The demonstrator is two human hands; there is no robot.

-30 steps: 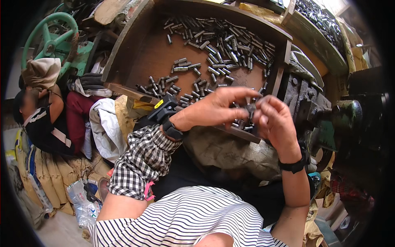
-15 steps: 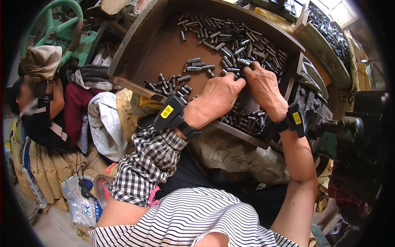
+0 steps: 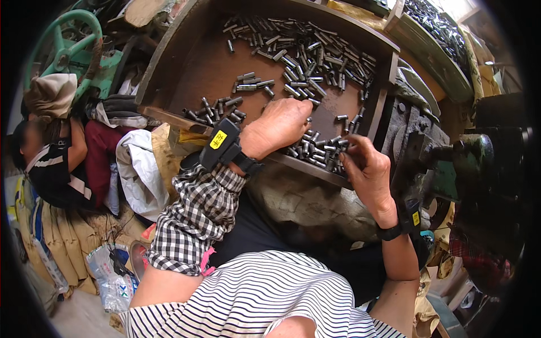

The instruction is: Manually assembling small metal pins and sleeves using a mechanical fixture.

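A shallow brown tray holds many small metal cylinders, dark and shiny, in loose heaps. Over its middle, my left hand is closed with fingers curled down; what it holds, if anything, is hidden. The big heap of metal cylinders lies beyond it. My right hand reaches over the tray's near right corner, thumb and forefinger apart at the edge of a smaller heap of cylinders. Both wrists wear black bands with yellow labels.
Another tray of metal parts stands at the far right. Dark machinery is close on my right. At the left are a green handwheel, a white cloth and a person. Sacking hangs below the tray.
My right hand has moved away from the left hand, toward me and onto the near-right heap. My left hand has shifted slightly left. The tray appears a little farther up and left.
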